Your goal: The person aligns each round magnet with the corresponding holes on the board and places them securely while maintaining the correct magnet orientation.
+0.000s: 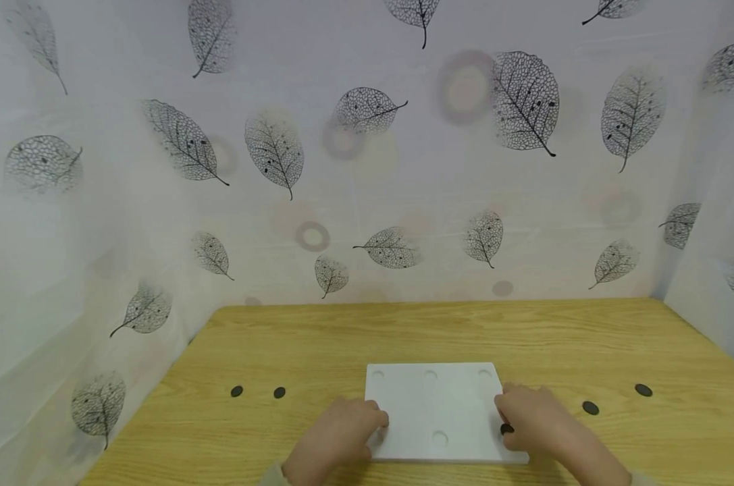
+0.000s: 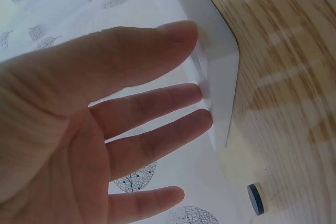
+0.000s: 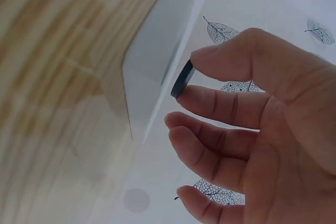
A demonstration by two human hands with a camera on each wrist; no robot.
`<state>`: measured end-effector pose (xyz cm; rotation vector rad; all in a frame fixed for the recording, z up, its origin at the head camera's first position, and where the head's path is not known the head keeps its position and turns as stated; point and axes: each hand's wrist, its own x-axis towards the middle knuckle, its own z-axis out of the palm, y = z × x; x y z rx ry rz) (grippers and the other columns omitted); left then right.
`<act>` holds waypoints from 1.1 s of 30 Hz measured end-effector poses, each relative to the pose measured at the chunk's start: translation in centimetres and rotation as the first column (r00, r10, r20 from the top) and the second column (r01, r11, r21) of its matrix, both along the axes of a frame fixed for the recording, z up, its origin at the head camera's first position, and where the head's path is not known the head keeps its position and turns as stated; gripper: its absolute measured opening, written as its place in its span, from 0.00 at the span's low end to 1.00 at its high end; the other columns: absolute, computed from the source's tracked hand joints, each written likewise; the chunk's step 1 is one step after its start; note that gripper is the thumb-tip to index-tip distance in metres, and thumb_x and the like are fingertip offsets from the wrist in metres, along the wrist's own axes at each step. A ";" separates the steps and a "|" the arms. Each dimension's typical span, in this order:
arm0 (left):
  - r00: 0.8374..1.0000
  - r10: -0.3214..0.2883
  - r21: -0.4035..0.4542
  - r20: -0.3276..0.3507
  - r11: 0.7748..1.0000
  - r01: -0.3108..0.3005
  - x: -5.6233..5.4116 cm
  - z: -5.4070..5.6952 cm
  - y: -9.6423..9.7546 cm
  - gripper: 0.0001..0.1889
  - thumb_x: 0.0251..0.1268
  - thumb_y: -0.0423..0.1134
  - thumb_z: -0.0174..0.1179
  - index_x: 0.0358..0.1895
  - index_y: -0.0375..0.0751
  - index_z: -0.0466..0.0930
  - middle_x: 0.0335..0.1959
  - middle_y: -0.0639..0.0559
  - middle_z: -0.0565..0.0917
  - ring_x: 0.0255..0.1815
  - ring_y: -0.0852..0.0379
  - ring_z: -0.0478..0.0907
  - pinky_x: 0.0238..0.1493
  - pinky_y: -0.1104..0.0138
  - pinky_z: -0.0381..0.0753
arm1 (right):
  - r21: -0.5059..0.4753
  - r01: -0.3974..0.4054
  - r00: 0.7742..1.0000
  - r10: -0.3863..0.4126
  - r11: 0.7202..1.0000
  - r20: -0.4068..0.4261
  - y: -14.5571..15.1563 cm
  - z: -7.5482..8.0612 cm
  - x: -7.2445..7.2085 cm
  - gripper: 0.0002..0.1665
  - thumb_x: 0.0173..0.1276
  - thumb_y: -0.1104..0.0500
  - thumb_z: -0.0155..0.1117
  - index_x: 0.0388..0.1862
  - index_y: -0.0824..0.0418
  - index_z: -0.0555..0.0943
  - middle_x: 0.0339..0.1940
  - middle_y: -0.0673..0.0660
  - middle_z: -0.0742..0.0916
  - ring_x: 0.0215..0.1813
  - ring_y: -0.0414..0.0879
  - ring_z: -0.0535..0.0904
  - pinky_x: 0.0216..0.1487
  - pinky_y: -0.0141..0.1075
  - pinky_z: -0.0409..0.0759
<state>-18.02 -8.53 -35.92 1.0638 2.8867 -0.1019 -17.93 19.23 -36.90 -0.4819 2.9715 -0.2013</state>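
Note:
A flat white board [image 1: 412,415] with shallow round recesses lies on the wooden table. Between thumb and index finger, my right hand [image 1: 537,418] pinches a small black disc [image 3: 182,78] over the board's near right corner. Its other fingers are bent loosely. My left hand [image 1: 342,432] is at the board's left edge, with thumb and fingers spread apart and nothing seen between them; the fingertips are right at the board's side in the left wrist view. Three recesses line the far side, and one more recess [image 1: 440,439] shows near the front middle.
Left of the board lie two black discs, an outer disc [image 1: 237,391] and an inner disc [image 1: 279,392]. Two more, a nearer disc [image 1: 591,408] and a farther disc [image 1: 643,390], lie to the right. A leaf-patterned white curtain [image 1: 403,182] encloses the table's back and sides.

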 end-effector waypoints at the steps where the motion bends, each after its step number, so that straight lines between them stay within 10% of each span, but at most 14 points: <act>1: 1.000 0.000 -0.001 0.000 1.000 0.000 0.0 0.0 0.0 0.15 0.35 0.39 0.72 0.31 0.52 0.79 0.23 0.65 0.72 0.22 0.68 0.65 0.26 0.73 0.68 | -0.001 0.002 1.000 -0.002 1.000 0.004 0.0 0.0 0.0 0.17 0.42 0.61 0.71 0.17 0.56 0.68 0.19 0.49 0.68 0.24 0.45 0.62 0.30 0.47 0.62; 33: 1.000 0.013 0.002 0.003 1.000 -0.013 0.0 0.0 0.0 0.15 0.35 0.39 0.72 0.32 0.52 0.80 0.23 0.65 0.71 0.22 0.67 0.65 0.27 0.72 0.68 | 0.008 0.004 0.997 -0.004 1.000 0.082 -0.5 -0.3 0.0 0.15 0.43 0.64 0.69 0.18 0.57 0.70 0.21 0.50 0.69 0.24 0.46 0.63 0.32 0.50 0.61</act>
